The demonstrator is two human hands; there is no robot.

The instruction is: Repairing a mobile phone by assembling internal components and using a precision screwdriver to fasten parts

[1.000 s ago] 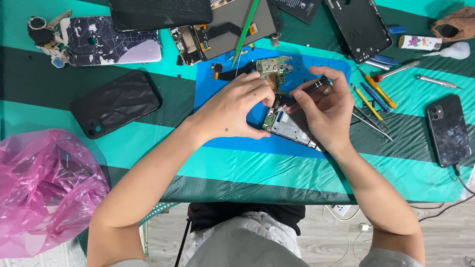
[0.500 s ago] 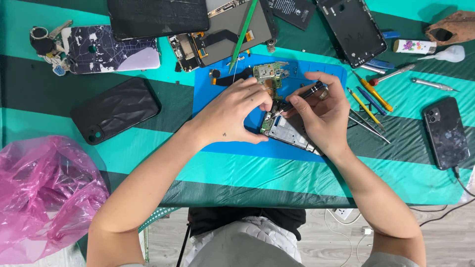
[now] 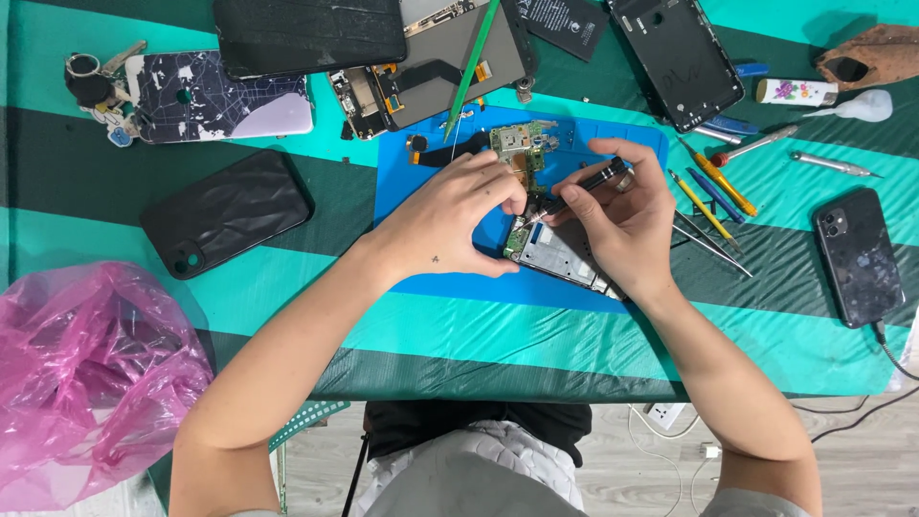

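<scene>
An opened phone frame [image 3: 565, 258] lies tilted on a blue work mat [image 3: 412, 191]. My left hand [image 3: 450, 225] rests on the mat and steadies the frame's upper end with its fingertips. My right hand [image 3: 622, 215] grips a black screwdriver [image 3: 589, 184], whose tip touches the frame's top corner between both hands. A small green circuit board [image 3: 517, 146] sits on the mat just above my left fingers.
A black phone [image 3: 228, 213] lies to the left, another black phone [image 3: 859, 256] on a cable to the right. Tweezers and yellow and blue tools [image 3: 718, 196] lie right of the mat. Dismantled phones [image 3: 421, 57] fill the back. A pink plastic bag [image 3: 86, 373] hangs at lower left.
Both hands stay on the phone frame. The screwdriver tip has shifted slightly at the frame's top corner.
</scene>
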